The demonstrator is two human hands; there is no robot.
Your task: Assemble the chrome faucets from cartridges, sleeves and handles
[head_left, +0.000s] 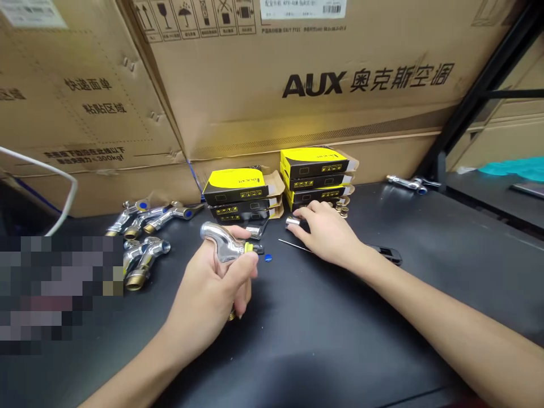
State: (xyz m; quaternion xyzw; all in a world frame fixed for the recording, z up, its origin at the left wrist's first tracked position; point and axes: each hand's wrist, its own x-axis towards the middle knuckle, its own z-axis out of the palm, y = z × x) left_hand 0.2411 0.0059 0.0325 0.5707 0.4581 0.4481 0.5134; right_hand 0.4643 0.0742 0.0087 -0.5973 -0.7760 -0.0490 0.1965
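My left hand (215, 283) is closed around a chrome tap body (221, 242) with a yellow insert at its end, held just above the black tabletop (323, 340). My right hand (327, 232) reaches forward and pinches a small chrome cap (293, 221) on the table in front of the yellow-and-black boxes (317, 173). A small blue disc (268, 258) and a thin metal pin (293, 245) lie on the table between my hands. Small brass fittings (342, 211) sit just beyond my right hand's fingers.
Several chrome taps with brass threads (144, 232) lie at the left. A second stack of yellow-and-black boxes (242, 195) stands in the middle. Large cardboard cartons (297, 85) wall off the back. One more tap (410, 182) lies far right. A black clip (389, 253) sits beside my right wrist.
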